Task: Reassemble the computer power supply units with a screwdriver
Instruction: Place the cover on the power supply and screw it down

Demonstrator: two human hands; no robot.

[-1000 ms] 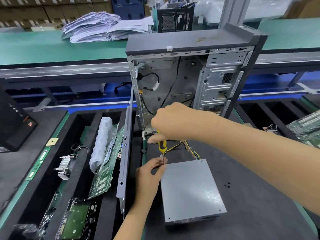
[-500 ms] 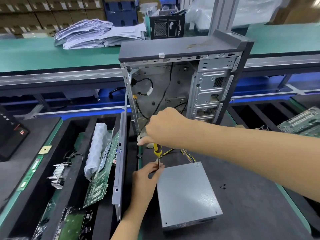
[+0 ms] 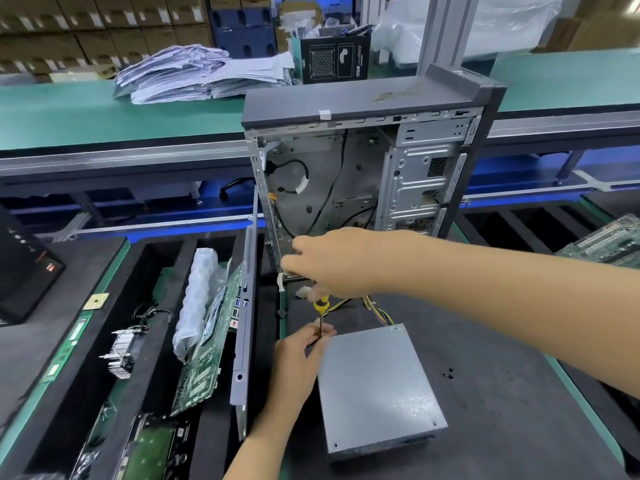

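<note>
Right hand (image 3: 332, 261) is curled over the yellow handle of the single screwdriver (image 3: 321, 315), shaft upright at the far-left corner of the one grey power supply (image 3: 377, 386), which lies flat on the dark worktop (image 3: 519, 427) in front of the open computer case (image 3: 363, 174). Left hand (image 3: 298, 355) pinches the shaft low down, steadying the tip. Looks like a corner screw going in; next calls for straight downward pressure while turning. Two loose black screws (image 3: 448, 373) wait to the right.
</note>
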